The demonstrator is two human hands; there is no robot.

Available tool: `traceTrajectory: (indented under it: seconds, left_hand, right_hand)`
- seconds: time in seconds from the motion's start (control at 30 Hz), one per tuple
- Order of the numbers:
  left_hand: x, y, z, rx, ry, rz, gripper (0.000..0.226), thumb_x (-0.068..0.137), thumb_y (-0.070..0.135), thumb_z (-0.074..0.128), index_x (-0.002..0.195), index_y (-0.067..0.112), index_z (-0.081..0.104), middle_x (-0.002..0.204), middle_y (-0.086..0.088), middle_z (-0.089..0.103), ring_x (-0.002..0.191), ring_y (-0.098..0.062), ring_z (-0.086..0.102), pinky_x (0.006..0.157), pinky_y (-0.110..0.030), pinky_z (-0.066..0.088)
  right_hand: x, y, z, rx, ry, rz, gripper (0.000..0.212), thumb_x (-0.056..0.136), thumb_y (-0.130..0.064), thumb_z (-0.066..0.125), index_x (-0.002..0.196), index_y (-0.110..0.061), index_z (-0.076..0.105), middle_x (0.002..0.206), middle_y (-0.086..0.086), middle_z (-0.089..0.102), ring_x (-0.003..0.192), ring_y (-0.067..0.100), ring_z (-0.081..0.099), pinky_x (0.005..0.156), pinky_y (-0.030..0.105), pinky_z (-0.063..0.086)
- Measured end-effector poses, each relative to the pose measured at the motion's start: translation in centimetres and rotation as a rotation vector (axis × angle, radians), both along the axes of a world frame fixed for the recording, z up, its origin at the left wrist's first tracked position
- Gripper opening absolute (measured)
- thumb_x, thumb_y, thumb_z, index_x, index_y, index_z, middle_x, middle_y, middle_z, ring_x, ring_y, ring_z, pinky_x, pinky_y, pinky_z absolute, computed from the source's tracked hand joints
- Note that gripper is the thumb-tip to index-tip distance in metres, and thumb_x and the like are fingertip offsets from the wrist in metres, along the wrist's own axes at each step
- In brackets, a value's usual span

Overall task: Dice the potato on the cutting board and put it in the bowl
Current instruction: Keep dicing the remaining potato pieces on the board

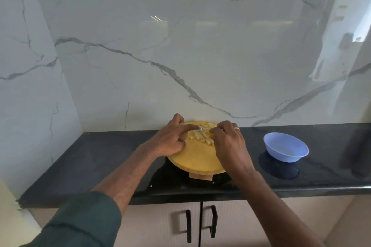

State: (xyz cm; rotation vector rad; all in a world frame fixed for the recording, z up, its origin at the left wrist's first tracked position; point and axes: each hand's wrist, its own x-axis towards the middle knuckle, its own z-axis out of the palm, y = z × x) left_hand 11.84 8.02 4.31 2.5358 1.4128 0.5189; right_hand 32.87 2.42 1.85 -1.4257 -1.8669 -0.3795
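Both hands are placed over a round wooden cutting board (197, 159) on the black countertop (96, 158). Diced potato (202, 136) is heaped on its far half. An empty blue bowl (285, 150) is set well to the right. Left hand (170, 138) is pressed flat, index finger extended; right hand (230, 142) is curled around a yellow-handled knife (206, 132).
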Motion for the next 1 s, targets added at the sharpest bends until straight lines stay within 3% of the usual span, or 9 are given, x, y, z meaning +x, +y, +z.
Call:
traceTrajectory:
  seconds: [0.17, 0.27, 0.37, 0.43, 0.6, 0.8, 0.9, 1.0]
  left_hand:
    - [0.4, 1.2, 0.7, -0.115, -0.014, 0.030, 0.058, 0.092, 0.010, 0.054, 0.138, 0.044, 0.051, 0.112, 0.007, 0.029, 0.100, -0.014, 0.045, 0.076, -0.024, 0.039]
    - [0.3, 1.9, 0.6, -0.137, -0.082, 0.077, 0.063, 0.093, 0.009, 0.055, 0.147, 0.039, 0.044, 0.115, 0.004, 0.031, 0.104, -0.016, 0.045, 0.084, -0.027, 0.043]
    - [0.3, 1.9, -0.1, -0.129, -0.256, 0.096, 0.071, 0.095, 0.017, 0.064, 0.154, 0.037, 0.030, 0.122, 0.003, 0.031, 0.117, -0.016, 0.043, 0.102, -0.030, 0.041]
    - [0.3, 1.8, -0.7, -0.069, -0.365, 0.116, 0.075, 0.093, 0.025, 0.071, 0.155, 0.032, 0.029, 0.126, 0.003, 0.035, 0.118, -0.013, 0.042, 0.104, -0.029, 0.039]
    - [0.0, 1.0, -1.4, -0.036, -0.501, 0.140, 0.071, 0.080, 0.029, 0.085, 0.140, 0.028, 0.047, 0.127, 0.005, 0.052, 0.111, -0.014, 0.055, 0.089, -0.024, 0.047]
    - [-1.2, -0.3, -1.5, -0.214, -0.531, 0.084, 0.075, 0.085, 0.005, 0.076, 0.143, 0.038, 0.042, 0.134, 0.008, 0.058, 0.129, -0.011, 0.051, 0.108, -0.038, 0.044]
    - [-2.0, -0.8, -1.4, -0.209, -0.532, 0.111, 0.073, 0.084, -0.001, 0.070, 0.141, 0.034, 0.042, 0.131, 0.005, 0.061, 0.125, -0.013, 0.054, 0.106, -0.045, 0.048]
    - [-1.9, -1.1, -1.5, -0.179, -0.499, 0.126, 0.068, 0.084, 0.004, 0.073, 0.140, 0.031, 0.044, 0.131, 0.005, 0.058, 0.125, -0.014, 0.053, 0.101, -0.039, 0.050]
  right_hand:
    - [0.9, -0.6, 0.1, 0.022, 0.010, 0.059, 0.025, 0.083, 0.008, 0.074, 0.102, -0.007, 0.075, 0.105, 0.010, 0.061, 0.092, 0.029, 0.060, 0.069, 0.041, 0.057]
    - [2.3, -1.0, 0.3, -0.005, 0.083, 0.112, 0.020, 0.088, 0.002, 0.074, 0.104, -0.009, 0.077, 0.105, 0.007, 0.064, 0.093, 0.026, 0.062, 0.073, 0.038, 0.056]
    - [4.1, -1.7, 0.6, -0.103, 0.187, 0.167, 0.016, 0.095, -0.013, 0.069, 0.109, -0.013, 0.077, 0.107, 0.000, 0.066, 0.096, 0.017, 0.061, 0.080, 0.019, 0.046]
    - [4.7, -1.9, 0.4, -0.175, 0.181, 0.196, 0.017, 0.097, -0.018, 0.067, 0.111, -0.016, 0.076, 0.109, -0.003, 0.066, 0.098, 0.012, 0.060, 0.081, 0.010, 0.041]
    - [3.3, -0.8, 0.5, -0.173, 0.199, 0.100, 0.019, 0.100, -0.021, 0.063, 0.115, -0.014, 0.073, 0.112, 0.002, 0.065, 0.100, 0.020, 0.061, 0.083, 0.029, 0.050]
    - [0.4, -2.0, 0.7, -0.217, 0.272, 0.026, 0.022, 0.106, -0.029, 0.051, 0.122, -0.018, 0.062, 0.103, 0.004, 0.070, 0.086, 0.018, 0.062, 0.075, 0.037, 0.055]
    - [-0.8, -3.0, 0.0, -0.283, 0.286, 0.015, 0.026, 0.108, -0.032, 0.045, 0.128, -0.021, 0.056, 0.107, 0.004, 0.069, 0.090, 0.020, 0.065, 0.075, 0.041, 0.058]
    - [-1.4, -3.3, -0.2, -0.288, 0.295, 0.030, 0.032, 0.109, -0.028, 0.043, 0.139, -0.020, 0.052, 0.117, 0.007, 0.070, 0.099, 0.025, 0.067, 0.082, 0.044, 0.058]
